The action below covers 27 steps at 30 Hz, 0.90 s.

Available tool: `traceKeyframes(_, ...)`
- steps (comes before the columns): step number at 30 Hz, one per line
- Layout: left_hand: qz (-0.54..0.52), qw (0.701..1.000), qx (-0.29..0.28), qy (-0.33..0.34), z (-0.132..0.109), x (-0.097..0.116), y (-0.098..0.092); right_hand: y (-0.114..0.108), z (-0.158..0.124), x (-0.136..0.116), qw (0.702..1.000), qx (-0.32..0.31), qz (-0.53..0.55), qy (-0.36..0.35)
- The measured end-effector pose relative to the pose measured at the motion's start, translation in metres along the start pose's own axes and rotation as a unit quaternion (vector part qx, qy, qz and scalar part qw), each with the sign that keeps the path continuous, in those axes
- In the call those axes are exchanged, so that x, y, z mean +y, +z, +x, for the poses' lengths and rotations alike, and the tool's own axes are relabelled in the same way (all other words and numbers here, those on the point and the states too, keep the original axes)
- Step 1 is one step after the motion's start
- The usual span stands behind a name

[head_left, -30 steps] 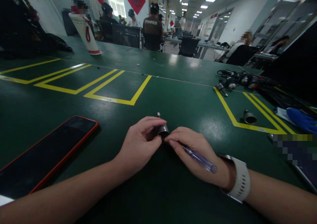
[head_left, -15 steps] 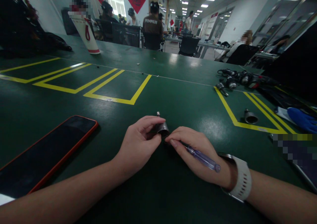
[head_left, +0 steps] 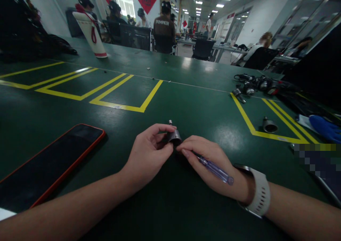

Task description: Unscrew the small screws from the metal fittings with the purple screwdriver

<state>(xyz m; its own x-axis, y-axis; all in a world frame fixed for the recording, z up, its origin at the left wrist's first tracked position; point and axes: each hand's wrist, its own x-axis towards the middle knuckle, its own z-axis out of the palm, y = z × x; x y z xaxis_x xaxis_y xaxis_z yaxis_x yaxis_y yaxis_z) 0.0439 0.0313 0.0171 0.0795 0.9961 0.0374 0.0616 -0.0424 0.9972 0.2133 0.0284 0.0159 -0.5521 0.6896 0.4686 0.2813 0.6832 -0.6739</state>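
My left hand (head_left: 150, 150) is closed around a small grey metal cup-shaped part (head_left: 175, 136) with a short stem pointing away from me. The part's dark open end faces me and to the right. Pinched in my right hand (head_left: 206, 159) is a screwdriver (head_left: 216, 170) with a clear purple handle, which lies back across the hand toward the wrist. The fingertips of that hand are close by the rim of the metal part. The screwdriver's tip is hidden by my fingers, so I cannot tell whether it touches the part.
A phone in an orange case (head_left: 57, 159) lies at left on the green table (head_left: 191, 95). At right are a similar metal cup (head_left: 269, 126), several dark metal parts with cables (head_left: 250, 86) and a blue glove (head_left: 325, 128). A paper cup (head_left: 93, 35) stands far left. People sit beyond.
Both hands keep their hold and have barely moved. The screwdriver's handle has shifted slightly left. In the background a standing person has moved a little to the right.
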Motion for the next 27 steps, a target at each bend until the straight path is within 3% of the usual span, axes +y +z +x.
traceKeyframes(13,-0.003,1.0,0.007,-0.006,-0.0005,0.0014,0.0012,0.0025,-0.0075,0.0006,0.987,-0.066,-0.134,-0.053)
traceKeyframes(27,0.005,1.0,0.012,-0.002,-0.0005,-0.001,0.0007,0.0031,-0.0058,-0.0007,0.993,-0.021,-0.098,-0.059)
